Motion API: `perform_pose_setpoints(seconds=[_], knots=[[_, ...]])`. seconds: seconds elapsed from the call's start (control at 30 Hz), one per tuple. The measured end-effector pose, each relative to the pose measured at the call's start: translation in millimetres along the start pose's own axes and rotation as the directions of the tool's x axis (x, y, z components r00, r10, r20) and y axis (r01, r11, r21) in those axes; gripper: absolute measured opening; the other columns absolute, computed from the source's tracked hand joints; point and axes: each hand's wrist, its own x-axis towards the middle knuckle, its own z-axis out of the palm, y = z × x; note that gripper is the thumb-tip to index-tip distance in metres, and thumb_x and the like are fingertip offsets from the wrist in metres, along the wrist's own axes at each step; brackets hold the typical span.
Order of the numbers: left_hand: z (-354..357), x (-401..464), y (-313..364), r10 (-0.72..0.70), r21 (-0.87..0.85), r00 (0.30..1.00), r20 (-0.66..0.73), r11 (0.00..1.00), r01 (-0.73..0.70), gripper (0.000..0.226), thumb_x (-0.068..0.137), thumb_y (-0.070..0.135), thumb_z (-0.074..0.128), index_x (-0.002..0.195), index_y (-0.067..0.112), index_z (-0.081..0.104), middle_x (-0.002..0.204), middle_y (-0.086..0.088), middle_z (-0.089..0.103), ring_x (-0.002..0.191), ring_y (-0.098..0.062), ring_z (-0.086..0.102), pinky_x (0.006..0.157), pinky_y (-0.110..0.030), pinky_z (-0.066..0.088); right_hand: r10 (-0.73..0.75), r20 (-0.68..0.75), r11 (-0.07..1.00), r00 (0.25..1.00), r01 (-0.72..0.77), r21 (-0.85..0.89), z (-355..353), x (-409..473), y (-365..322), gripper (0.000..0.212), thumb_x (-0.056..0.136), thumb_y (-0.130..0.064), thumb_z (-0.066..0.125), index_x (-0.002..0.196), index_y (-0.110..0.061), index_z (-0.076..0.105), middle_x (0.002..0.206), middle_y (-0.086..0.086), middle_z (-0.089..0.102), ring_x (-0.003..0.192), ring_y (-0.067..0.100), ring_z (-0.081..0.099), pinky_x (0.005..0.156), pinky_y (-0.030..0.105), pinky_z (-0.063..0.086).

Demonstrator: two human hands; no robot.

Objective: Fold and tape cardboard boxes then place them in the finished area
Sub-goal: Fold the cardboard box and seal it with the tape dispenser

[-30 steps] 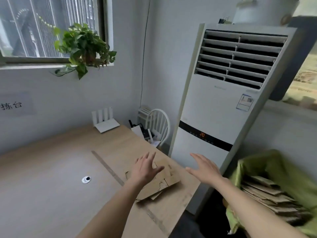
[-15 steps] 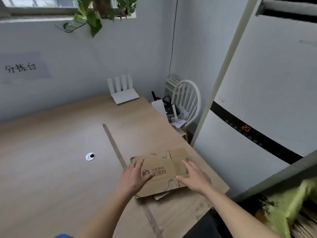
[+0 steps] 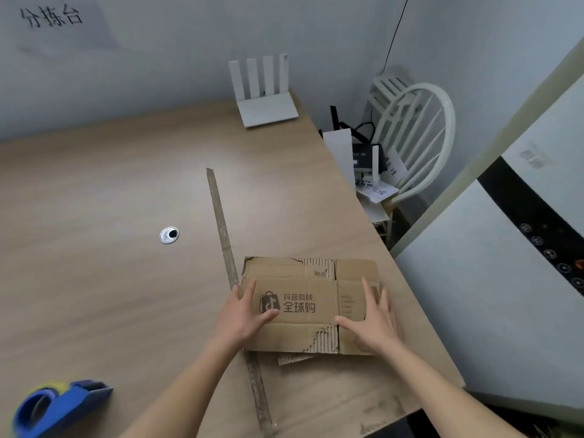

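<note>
Flattened, worn brown cardboard box (image 3: 311, 303), printed logo up, flat on the table's near right part

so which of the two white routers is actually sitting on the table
The router with four upright antennas, at the table's far edge. The other router lies on the white chair beside the table.

White router (image 3: 267, 99) on table (image 3: 94, 184); perhaps modems on chair (image 3: 420, 137).

Bare table (image 3: 94, 191) lay open from nine to twelve o'clock of the flattened box (image 3: 311, 303). A strip (image 3: 221, 222) ran along its nine o'clock edge. The tape dispenser (image 3: 57, 406) sat at eight o'clock, a router (image 3: 267, 102) at twelve, an air conditioner (image 3: 505, 279) near at three.
</note>
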Motion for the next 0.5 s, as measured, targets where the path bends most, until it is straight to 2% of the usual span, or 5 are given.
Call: perform_pose_setpoints(seconds=[0.1,0.23,0.4,0.5], knots=[[9,11,-1,-0.055,-0.051,0.998,-0.012,0.997,0.055,0.107,0.076,0.075,0.066,0.159,0.031,0.016,0.165,-0.015,0.015,0.148,-0.033,0.028,0.117,-0.043,0.033,0.013,-0.003,0.999,1.0,-0.013,0.031,3,13,4,0.12,0.07,-0.075,0.073,0.155,-0.052,-0.009,0.169,0.009,-0.006,0.153,0.035,0.02,0.116,0.051,0.03],[23,18,-2,-0.088,-0.16,0.996,-0.007,0.983,0.085,0.106,0.076,0.066,0.074,0.159,0.028,0.019,0.16,-0.012,0.027,0.143,-0.031,0.038,0.114,-0.045,0.038,-0.006,-0.023,0.996,1.0,0.008,0.085,9,19,6,0.122,0.067,-0.075,0.074,0.154,-0.054,-0.009,0.17,0.008,0.0,0.151,0.034,0.024,0.114,0.05,0.033],[23,9,-4,-0.177,-0.336,0.98,-0.094,0.932,0.136,0.112,0.066,0.062,0.082,0.157,0.034,0.021,0.141,-0.005,0.042,0.129,-0.029,0.051,0.101,-0.042,0.045,-0.019,-0.074,0.995,0.997,0.026,0.099,5,12,2,0.124,0.058,-0.088,0.067,0.15,-0.059,-0.011,0.167,0.006,0.007,0.146,0.036,0.032,0.107,0.053,0.04],[10,-5,-14,-0.183,-0.374,0.973,-0.142,0.92,0.118,0.117,0.063,0.06,0.084,0.157,0.037,0.018,0.135,-0.006,0.045,0.126,-0.03,0.052,0.098,-0.041,0.044,-0.062,-0.089,0.988,0.994,0.074,0.136,2,1,-4,0.123,0.052,-0.095,0.062,0.146,-0.064,-0.012,0.165,0.005,0.013,0.145,0.035,0.034,0.105,0.054,0.042]])
